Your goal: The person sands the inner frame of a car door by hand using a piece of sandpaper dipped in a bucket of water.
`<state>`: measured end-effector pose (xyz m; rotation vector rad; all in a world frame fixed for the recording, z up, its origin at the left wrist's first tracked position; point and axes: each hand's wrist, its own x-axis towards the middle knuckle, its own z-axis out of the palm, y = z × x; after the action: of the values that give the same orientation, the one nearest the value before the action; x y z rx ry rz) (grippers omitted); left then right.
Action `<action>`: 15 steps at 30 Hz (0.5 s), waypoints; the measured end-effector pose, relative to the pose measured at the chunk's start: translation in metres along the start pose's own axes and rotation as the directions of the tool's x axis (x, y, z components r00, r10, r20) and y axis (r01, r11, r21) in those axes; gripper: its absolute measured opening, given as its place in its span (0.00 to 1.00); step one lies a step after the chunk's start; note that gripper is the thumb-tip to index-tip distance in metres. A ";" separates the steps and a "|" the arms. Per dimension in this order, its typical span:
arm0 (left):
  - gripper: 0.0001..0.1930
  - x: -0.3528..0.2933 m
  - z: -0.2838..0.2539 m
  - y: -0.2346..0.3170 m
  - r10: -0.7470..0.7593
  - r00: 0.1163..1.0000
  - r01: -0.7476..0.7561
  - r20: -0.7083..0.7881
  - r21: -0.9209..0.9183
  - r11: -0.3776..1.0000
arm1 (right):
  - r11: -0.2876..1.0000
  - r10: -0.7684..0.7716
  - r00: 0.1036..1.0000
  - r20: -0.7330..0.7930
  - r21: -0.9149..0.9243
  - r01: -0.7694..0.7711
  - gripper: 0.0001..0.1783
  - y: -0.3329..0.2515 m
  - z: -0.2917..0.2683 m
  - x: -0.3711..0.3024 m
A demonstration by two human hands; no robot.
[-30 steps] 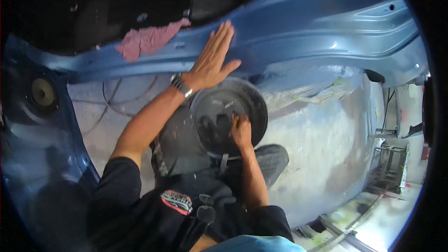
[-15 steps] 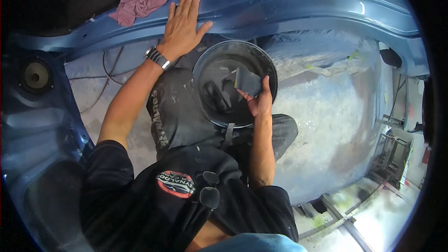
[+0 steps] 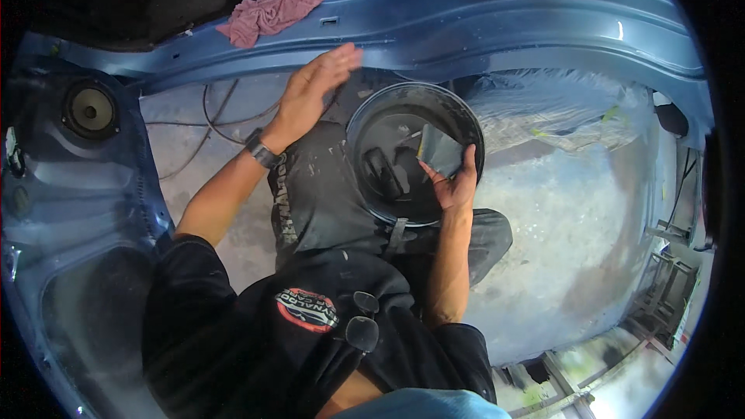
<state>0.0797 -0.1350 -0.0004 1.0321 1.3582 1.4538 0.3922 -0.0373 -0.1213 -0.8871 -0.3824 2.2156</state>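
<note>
Left of the bucket [image 3: 388,101], the left hand [image 3: 318,81] is holding nothing, fingers extending toward the blue panel [image 3: 512,23] beyond the bucket; contact is unclear. Over the bucket's right side, the right hand [image 3: 459,185] is pinching a grey pad [image 3: 442,153]. The person is seemingly wetting it; the next move is probably calling for lifting clear of the bucket.

Grey pad [image 3: 440,152] looks matt; bucket [image 3: 411,98], scuffed plastic. Car sill [image 3: 497,27] shows smooth, glossy painted metal; rag [image 3: 272,19], wrinkled matt cloth.
</note>
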 end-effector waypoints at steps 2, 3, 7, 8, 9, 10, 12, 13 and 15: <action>0.40 0.002 0.003 0.009 -0.054 0.984 0.139 0.169 -0.544 0.827 | 0.999 -0.022 0.999 0.043 0.030 0.021 0.38 -0.001 0.001 -0.002; 0.41 0.004 0.007 0.013 -0.043 0.964 0.231 0.262 -0.748 0.623 | 0.998 -0.037 0.997 0.065 0.057 0.034 0.39 -0.004 0.003 -0.006; 0.44 0.004 0.034 0.021 -0.087 0.939 0.323 0.331 -0.774 0.545 | 0.965 -0.059 0.979 0.196 0.262 0.006 0.42 -0.010 0.007 -0.017; 0.43 0.005 0.040 0.014 -0.081 0.928 0.344 0.363 -0.755 0.558 | 0.969 -0.086 0.978 0.190 0.245 0.038 0.42 -0.009 0.008 -0.020; 0.43 0.004 0.047 0.006 -0.075 0.917 0.362 0.393 -0.736 0.572 | 0.971 -0.113 0.976 0.185 0.227 0.069 0.42 -0.007 0.016 -0.023; 0.41 0.001 0.066 -0.005 -0.137 0.915 0.323 0.378 -0.487 0.811 | 0.972 -0.143 0.974 0.176 0.209 0.105 0.42 -0.003 0.021 -0.025; 0.38 -0.012 0.115 -0.029 -0.227 0.930 0.188 0.289 0.156 0.970 | 0.962 -0.228 0.952 0.202 -0.101 0.252 0.36 0.008 0.024 -0.028; 0.35 -0.011 0.129 -0.029 -0.277 0.915 0.201 0.293 0.265 0.943 | 0.871 -0.270 0.943 0.197 -0.367 0.326 0.34 0.005 0.030 -0.034; 0.31 -0.003 0.146 -0.039 -0.339 0.887 0.208 0.314 0.385 0.899 | 0.670 -0.360 0.918 0.166 -0.639 0.378 0.27 -0.013 0.037 -0.044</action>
<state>0.2223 -0.0966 -0.0308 1.2035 1.4294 0.7706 0.3958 -0.0601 -0.0670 -1.0181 -1.3092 1.7002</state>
